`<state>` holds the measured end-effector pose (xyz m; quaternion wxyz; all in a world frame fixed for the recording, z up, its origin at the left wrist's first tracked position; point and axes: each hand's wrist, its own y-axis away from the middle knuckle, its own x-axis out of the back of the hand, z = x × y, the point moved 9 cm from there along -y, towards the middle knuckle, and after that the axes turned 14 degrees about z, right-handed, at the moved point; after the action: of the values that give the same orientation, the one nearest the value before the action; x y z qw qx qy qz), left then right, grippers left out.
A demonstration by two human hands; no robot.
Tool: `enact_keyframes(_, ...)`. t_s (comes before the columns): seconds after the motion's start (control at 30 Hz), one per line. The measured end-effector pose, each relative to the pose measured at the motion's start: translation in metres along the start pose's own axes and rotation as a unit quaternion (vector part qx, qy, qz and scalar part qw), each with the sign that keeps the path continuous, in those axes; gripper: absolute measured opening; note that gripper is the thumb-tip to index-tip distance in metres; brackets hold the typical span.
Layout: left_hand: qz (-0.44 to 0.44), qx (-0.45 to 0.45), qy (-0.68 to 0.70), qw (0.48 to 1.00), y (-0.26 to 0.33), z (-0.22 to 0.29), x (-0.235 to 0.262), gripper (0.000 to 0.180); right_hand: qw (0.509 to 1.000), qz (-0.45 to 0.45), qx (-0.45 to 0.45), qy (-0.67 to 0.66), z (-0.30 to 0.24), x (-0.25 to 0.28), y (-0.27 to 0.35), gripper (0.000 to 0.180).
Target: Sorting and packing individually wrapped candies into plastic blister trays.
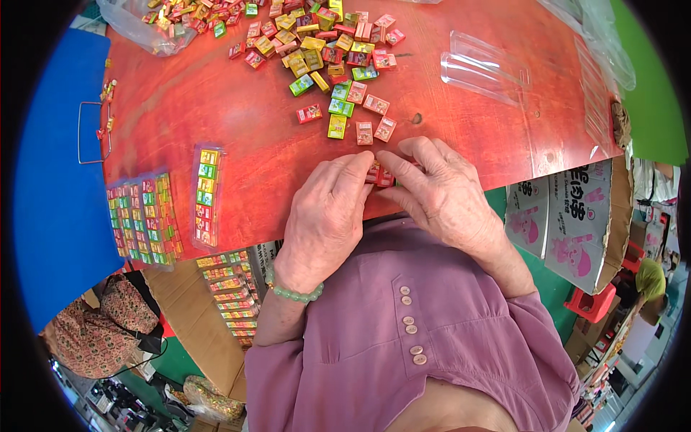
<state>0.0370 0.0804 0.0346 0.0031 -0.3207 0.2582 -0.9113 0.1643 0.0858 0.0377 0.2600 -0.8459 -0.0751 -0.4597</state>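
Two or so small red boxes (386, 177) between both hands, near worktop (245, 119) front edge. Left hand (324, 209), right hand (448, 191): fingers curled about boxes, partly hidden; cannot tell whether clamped. Beyond, loose coloured boxes (312, 59). Leftward, filled clear tray (221, 163). Far right, clear plastic trays (481, 70).

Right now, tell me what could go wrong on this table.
The red boxes between the left hand and the right hand are near the front edge of the table, so one might slip off. The packs at left lie close to the edge too; a nudge could push some over. Loose boxes lie just beyond the hands and might get scattered by a knuckle.
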Motion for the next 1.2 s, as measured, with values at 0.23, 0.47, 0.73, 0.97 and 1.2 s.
enact_keyframes(0.23, 0.018, -0.007, -0.031, 0.999, 0.003, 0.006, -0.002, 0.045, 0.999, 0.032, -0.007, 0.044, -0.001, -0.004, 0.006, 0.049)
enact_keyframes(0.47, 0.029, -0.011, -0.010, 0.999, -0.003, 0.004, 0.002, 0.051, 0.999, 0.015, -0.024, 0.033, -0.001, -0.004, 0.002, 0.046)
enact_keyframes(0.73, 0.013, 0.008, 0.009, 1.000, -0.002, 0.005, 0.001, 0.053, 0.998, 0.040, -0.018, 0.040, 0.002, -0.003, 0.005, 0.045)
enact_keyframes(0.97, -0.001, -0.021, -0.012, 1.000, -0.012, 0.000, 0.006, 0.043, 0.997, 0.056, -0.014, 0.054, 0.014, 0.010, 0.000, 0.036)
enact_keyframes(1.2, 0.069, -0.022, -0.111, 0.991, -0.024, -0.015, 0.017, 0.045, 0.994, 0.068, -0.049, 0.075, 0.042, 0.023, -0.010, 0.035)
